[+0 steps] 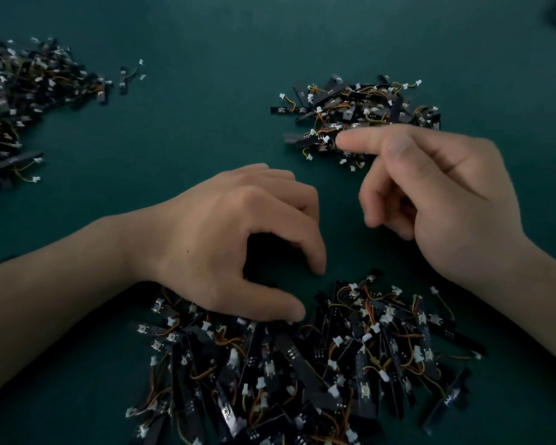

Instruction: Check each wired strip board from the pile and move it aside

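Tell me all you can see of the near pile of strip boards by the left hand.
The near pile is a loose heap of narrow black strip boards lying at all angles on the dark green table. They carry small square components and thin orange and yellow wires ending in white connectors. It lies at the bottom of the view, closest to the person. The left hand arches over its far edge, thumb tip resting on the boards; the right hand does not touch it.
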`<state>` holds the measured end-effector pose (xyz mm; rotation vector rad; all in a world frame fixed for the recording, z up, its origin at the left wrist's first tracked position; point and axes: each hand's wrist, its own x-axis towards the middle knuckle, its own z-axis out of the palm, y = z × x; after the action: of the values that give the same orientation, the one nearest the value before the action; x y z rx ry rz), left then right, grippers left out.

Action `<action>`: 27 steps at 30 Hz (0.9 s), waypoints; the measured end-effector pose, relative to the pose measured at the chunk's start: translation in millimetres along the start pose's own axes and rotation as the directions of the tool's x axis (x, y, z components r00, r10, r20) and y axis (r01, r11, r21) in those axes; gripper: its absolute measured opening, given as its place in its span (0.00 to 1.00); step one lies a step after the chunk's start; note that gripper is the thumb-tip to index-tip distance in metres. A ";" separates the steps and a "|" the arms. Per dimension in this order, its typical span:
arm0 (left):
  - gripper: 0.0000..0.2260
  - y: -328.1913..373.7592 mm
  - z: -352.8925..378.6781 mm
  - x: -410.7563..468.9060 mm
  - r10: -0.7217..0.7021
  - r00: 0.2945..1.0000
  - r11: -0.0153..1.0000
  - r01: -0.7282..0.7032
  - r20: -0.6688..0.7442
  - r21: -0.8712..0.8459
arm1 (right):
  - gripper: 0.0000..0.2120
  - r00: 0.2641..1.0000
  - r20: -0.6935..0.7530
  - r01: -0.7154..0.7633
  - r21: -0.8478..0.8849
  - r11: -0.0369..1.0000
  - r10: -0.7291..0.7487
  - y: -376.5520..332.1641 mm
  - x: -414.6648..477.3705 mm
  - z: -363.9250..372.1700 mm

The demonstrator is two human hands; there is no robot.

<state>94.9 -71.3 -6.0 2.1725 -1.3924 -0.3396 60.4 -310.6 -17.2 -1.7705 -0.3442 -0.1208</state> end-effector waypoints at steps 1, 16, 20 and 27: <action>0.12 0.1 0.3 0.4 0.009 1.000 1.000 -0.009 0.003 -0.007 | 0.15 1.000 0.027 -0.004 -0.009 1.000 0.004 -0.2 0.0 0.0; 0.21 -3.7 -5.8 1.1 0.003 0.994 0.986 0.015 0.108 -0.168 | 0.20 0.977 0.203 -0.046 -0.126 0.991 0.072 -4.0 -1.5 1.4; 0.31 -7.7 -5.6 3.8 0.098 0.983 0.965 -0.056 0.157 -0.256 | 0.20 0.973 0.217 -0.053 -0.132 0.990 0.081 -5.1 -1.9 1.4; 0.21 -12.4 -5.6 4.8 0.100 0.981 0.983 -0.072 0.163 -0.170 | 0.21 0.969 0.235 -0.049 -0.145 0.988 0.082 -4.7 -1.6 1.2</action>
<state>109.1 -69.9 -8.0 1.9813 -1.4908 -0.5981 57.4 -308.8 -13.6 -1.9368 -0.4602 0.1217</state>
